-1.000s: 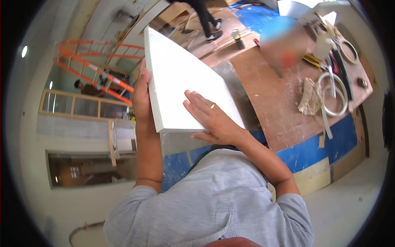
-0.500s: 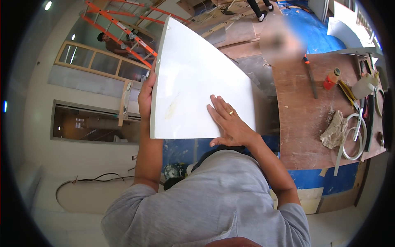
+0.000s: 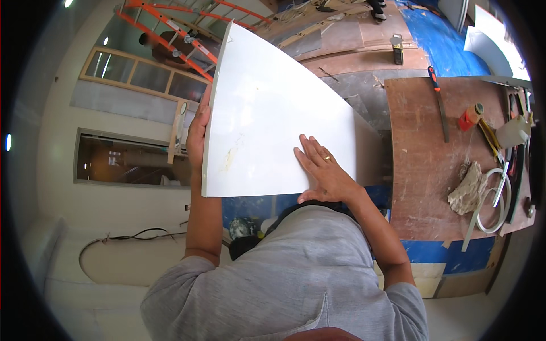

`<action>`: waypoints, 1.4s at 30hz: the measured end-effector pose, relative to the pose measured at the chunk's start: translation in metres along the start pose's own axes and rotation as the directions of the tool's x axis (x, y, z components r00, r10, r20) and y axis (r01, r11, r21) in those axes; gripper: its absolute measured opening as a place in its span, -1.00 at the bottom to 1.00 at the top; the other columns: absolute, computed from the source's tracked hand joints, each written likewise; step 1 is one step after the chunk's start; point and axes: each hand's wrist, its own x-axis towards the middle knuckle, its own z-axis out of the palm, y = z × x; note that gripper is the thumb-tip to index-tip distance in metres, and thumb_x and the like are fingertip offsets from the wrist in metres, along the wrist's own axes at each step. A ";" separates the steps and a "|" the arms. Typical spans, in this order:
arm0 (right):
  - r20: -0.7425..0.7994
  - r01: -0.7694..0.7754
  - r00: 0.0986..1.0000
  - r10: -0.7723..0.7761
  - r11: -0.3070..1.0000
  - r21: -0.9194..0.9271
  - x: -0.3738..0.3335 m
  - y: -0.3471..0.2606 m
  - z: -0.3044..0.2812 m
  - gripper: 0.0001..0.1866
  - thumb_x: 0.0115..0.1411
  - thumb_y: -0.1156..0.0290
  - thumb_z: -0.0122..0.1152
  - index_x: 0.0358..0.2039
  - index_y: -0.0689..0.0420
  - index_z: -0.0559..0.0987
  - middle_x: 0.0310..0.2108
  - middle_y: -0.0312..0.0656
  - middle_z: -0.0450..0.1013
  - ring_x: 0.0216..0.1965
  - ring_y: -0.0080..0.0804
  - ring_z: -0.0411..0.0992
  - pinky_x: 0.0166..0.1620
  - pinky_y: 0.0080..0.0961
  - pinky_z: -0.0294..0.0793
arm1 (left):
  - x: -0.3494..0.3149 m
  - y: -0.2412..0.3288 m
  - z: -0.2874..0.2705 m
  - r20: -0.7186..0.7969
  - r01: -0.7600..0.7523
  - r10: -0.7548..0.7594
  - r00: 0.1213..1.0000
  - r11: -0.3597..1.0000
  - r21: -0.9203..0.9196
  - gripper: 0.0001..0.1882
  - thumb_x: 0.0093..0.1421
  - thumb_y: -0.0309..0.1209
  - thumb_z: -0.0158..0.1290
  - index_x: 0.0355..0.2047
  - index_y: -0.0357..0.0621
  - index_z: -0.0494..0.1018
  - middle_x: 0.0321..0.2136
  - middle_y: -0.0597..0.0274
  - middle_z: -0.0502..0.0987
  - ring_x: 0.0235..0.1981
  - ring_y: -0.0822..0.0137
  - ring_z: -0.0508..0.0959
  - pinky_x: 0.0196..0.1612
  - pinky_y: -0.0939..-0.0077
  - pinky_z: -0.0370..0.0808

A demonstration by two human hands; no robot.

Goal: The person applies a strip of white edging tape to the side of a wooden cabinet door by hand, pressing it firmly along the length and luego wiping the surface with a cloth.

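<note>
A large white panel [image 3: 273,102] with a smooth face stands in front of my body, its far end wide and tilted upward. Its left edge is held by my left hand [image 3: 197,133], the fingers wrapped behind it and partly hidden. On the panel's face near its lower edge lies my right hand [image 3: 327,173], fingers spread flat and a ring on one of them. A faint yellowish smudge marks the surface between the two hands.
At right, a brown plywood worktop [image 3: 421,193] carries an orange-and-black handled saw [image 3: 435,82], a red bottle [image 3: 470,117], a crumpled cloth [image 3: 467,189] and coiled white edging strip [image 3: 478,227]. An orange stepladder [image 3: 170,25] and another person [image 3: 173,48] are beyond the panel.
The panel and my left hand sit slightly further left in view, while my right hand appears a little right and lower. The worktop has shifted slightly right with the view.
</note>
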 end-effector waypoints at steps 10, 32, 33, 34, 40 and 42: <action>-0.244 0.141 0.968 -0.066 0.942 0.305 -0.012 -0.029 -0.046 0.14 0.11 -0.14 0.49 0.55 0.06 0.13 0.57 0.16 -0.09 0.53 0.24 0.01 0.47 -0.04 0.12 | 0.001 -0.014 0.019 0.035 -0.070 0.076 0.996 0.986 -0.154 -0.30 0.53 -0.20 -0.18 0.52 -0.37 0.02 0.46 -0.06 0.22 0.45 0.19 0.27 0.47 0.31 0.19; -0.940 -0.395 0.337 -0.051 0.899 -0.191 -0.024 -0.178 -0.129 -0.50 0.17 0.56 0.41 0.15 0.25 0.57 0.12 0.09 0.58 0.15 -0.03 0.56 0.21 -0.22 0.50 | 0.132 -0.025 0.113 0.563 -0.864 0.731 0.385 0.500 -0.058 -0.70 0.27 -0.44 0.28 0.02 -0.14 0.63 0.15 0.11 0.56 0.20 0.17 0.51 0.25 0.27 0.44; -0.954 -0.430 0.294 -0.059 0.883 -0.187 -0.024 -0.178 -0.129 -0.53 0.17 0.56 0.42 0.12 0.24 0.59 0.10 0.08 0.59 0.12 -0.06 0.58 0.18 -0.23 0.52 | 0.139 -0.016 0.118 0.620 -0.873 0.717 0.318 0.476 -0.104 -0.66 0.24 -0.47 0.28 0.04 -0.12 0.63 0.22 0.12 0.53 0.28 0.11 0.48 0.34 0.21 0.37; -0.966 -0.466 0.248 -0.072 0.865 -0.184 -0.024 -0.178 -0.131 -0.55 0.16 0.57 0.42 0.09 0.23 0.61 0.07 0.06 0.61 0.09 -0.08 0.59 0.15 -0.24 0.54 | 0.147 -0.009 0.129 0.664 -0.893 0.714 0.224 0.423 -0.154 -0.66 0.24 -0.48 0.28 0.04 -0.12 0.63 0.25 0.11 0.51 0.31 0.09 0.45 0.37 0.19 0.35; -0.934 -0.789 0.188 -0.305 0.519 -0.328 -0.020 -0.191 -0.150 -0.70 0.18 0.47 0.48 -0.06 0.20 0.71 -0.04 -0.03 0.65 -0.14 -0.17 0.66 -0.11 -0.37 0.63 | 0.176 -0.001 0.193 0.781 -0.835 0.593 -0.198 0.315 -0.451 -0.61 0.26 -0.46 0.26 0.11 -0.15 0.60 0.30 0.06 0.49 0.41 0.02 0.36 0.46 0.12 0.24; -0.942 -0.818 0.143 -0.303 0.501 -0.284 -0.022 -0.189 -0.154 -0.70 0.19 0.45 0.47 -0.06 0.20 0.71 -0.04 -0.04 0.65 -0.16 -0.19 0.66 -0.11 -0.38 0.64 | 0.174 -0.006 0.213 0.744 -0.779 0.618 -0.253 0.326 -0.536 -0.61 0.29 -0.41 0.24 0.13 -0.15 0.59 0.22 0.00 0.56 0.32 0.00 0.46 0.40 0.13 0.29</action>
